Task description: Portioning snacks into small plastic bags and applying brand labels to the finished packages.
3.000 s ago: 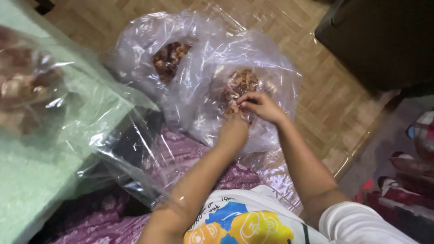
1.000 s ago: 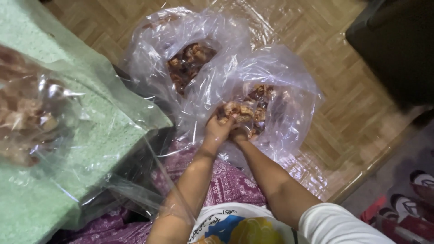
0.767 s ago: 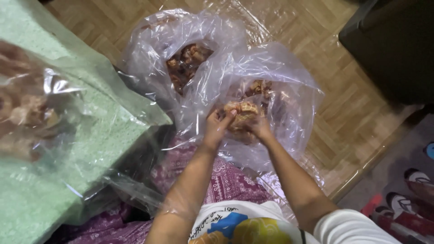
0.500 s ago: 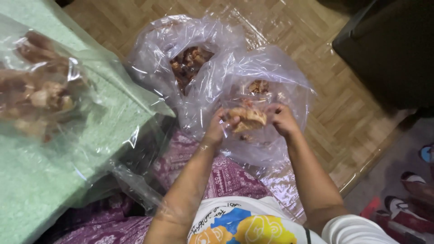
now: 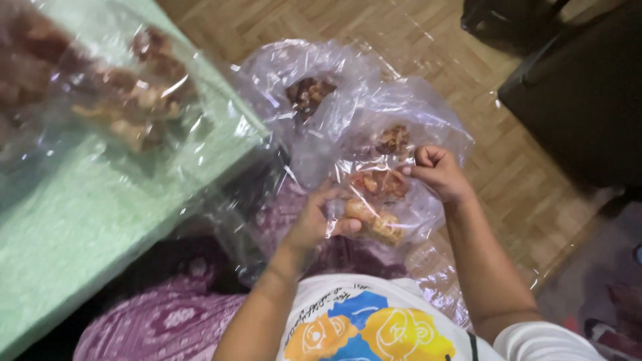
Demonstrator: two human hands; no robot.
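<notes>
My left hand (image 5: 315,220) grips the lower end of a small clear plastic bag (image 5: 374,200) holding brown fried snack pieces. My right hand (image 5: 436,172) pinches the same small bag at its upper right edge, fingers closed on the plastic. The bag is held above a larger clear bag (image 5: 428,127) that lies on the floor with more brown snacks (image 5: 393,139) inside. A second large clear bag (image 5: 294,73) with dark brown snacks (image 5: 309,92) lies just behind it to the left.
A green table (image 5: 87,220) at the left carries packed clear bags of snacks (image 5: 120,100). Wooden parquet floor (image 5: 414,40) spreads behind. A dark piece of furniture (image 5: 582,93) stands at the right. Purple patterned cloth (image 5: 160,314) covers my lap.
Both hands have lifted out of the large bag, bringing up a small filled bag and drawing it toward me. The view has shifted slightly.
</notes>
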